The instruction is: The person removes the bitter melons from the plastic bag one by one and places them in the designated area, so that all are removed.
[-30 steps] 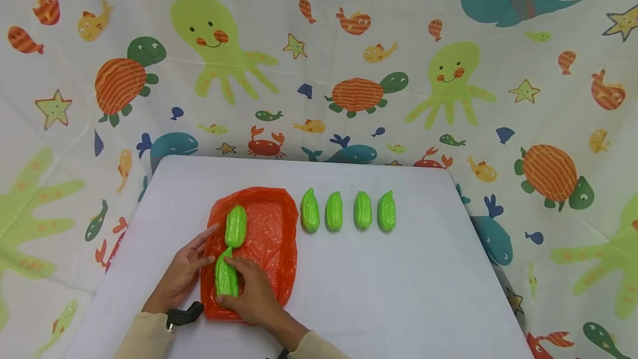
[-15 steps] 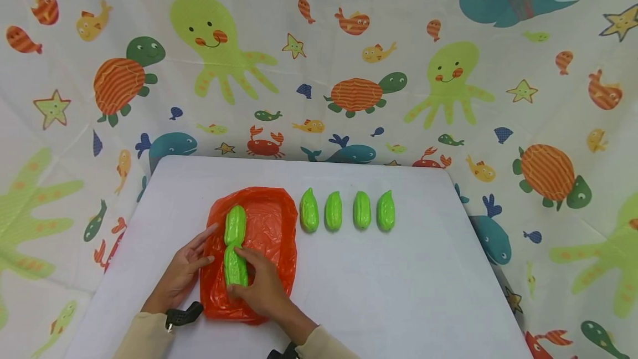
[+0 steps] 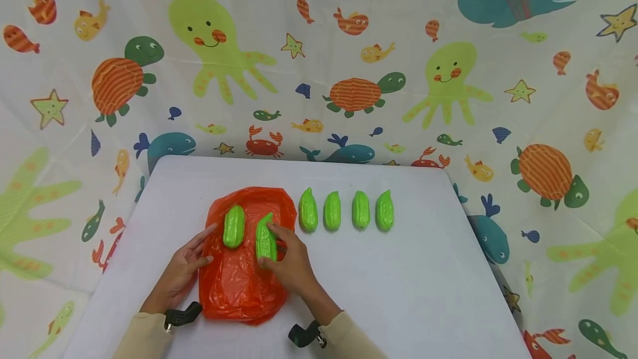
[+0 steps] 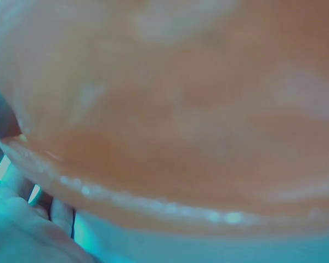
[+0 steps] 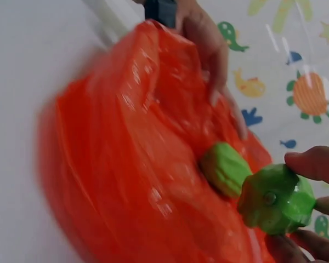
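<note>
A shallow tray covered in crinkled red plastic [image 3: 239, 298] lies on the left part of the table. My left hand [image 3: 179, 276] holds its left edge, the thumb [image 4: 0, 118] at the rim and the other fingers on the outside. With thumb and fingertips, my right hand [image 3: 295, 265] grips a ridged light-green gourd [image 3: 266, 241] by its side, over the tray's right half. In the right wrist view the blunt lobed end of this gourd [image 5: 277, 198] faces the camera. One more green gourd [image 3: 233, 227] rests in the tray's upper left.
Several similar green gourds [image 3: 333, 211] stand in a row right of the tray. Behind the white table [image 3: 399, 287] hangs a curtain [image 3: 299, 26] printed with sea animals. Dark wrist cameras [image 3: 305, 334] are strapped at both sleeves.
My right hand has carried its gourd from the tray's lower left, below the other gourd, across to the right half. The left hand has stayed at the tray's edge.
</note>
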{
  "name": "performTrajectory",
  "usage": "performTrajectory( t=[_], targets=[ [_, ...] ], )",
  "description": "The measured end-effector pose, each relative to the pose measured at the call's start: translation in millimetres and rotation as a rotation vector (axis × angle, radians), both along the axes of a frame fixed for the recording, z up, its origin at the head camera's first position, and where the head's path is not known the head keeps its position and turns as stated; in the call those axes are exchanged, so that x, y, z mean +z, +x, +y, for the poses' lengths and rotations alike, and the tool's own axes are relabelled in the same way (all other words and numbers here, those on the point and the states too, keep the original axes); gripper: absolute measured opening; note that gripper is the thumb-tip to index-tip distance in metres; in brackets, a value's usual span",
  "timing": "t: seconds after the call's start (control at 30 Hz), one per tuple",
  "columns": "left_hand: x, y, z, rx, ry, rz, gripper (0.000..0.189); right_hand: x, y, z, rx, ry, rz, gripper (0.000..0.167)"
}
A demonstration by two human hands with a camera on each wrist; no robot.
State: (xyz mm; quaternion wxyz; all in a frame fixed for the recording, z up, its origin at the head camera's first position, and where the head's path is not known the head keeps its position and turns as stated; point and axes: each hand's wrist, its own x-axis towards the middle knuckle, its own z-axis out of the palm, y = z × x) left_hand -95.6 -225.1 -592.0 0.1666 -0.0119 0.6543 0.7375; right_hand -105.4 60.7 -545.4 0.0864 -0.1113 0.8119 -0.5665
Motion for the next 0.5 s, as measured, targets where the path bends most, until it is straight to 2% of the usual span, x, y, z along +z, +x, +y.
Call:
performTrajectory(
  t=[0.27, 0.5],
  targets=[
    [-2.5, -0.5, -0.4, 0.005, -0.005, -0.002, 0.076, 3.4, -18.1, 33.2, -0.081, 0.028, 0.026, 0.082],
    [-0.3, 0.2, -0.5, 0.001, -0.001, 0.006, 0.076, 7.7, -29.4, 63.0, -0.159, 0.026, 0.044, 0.08]
  ],
)
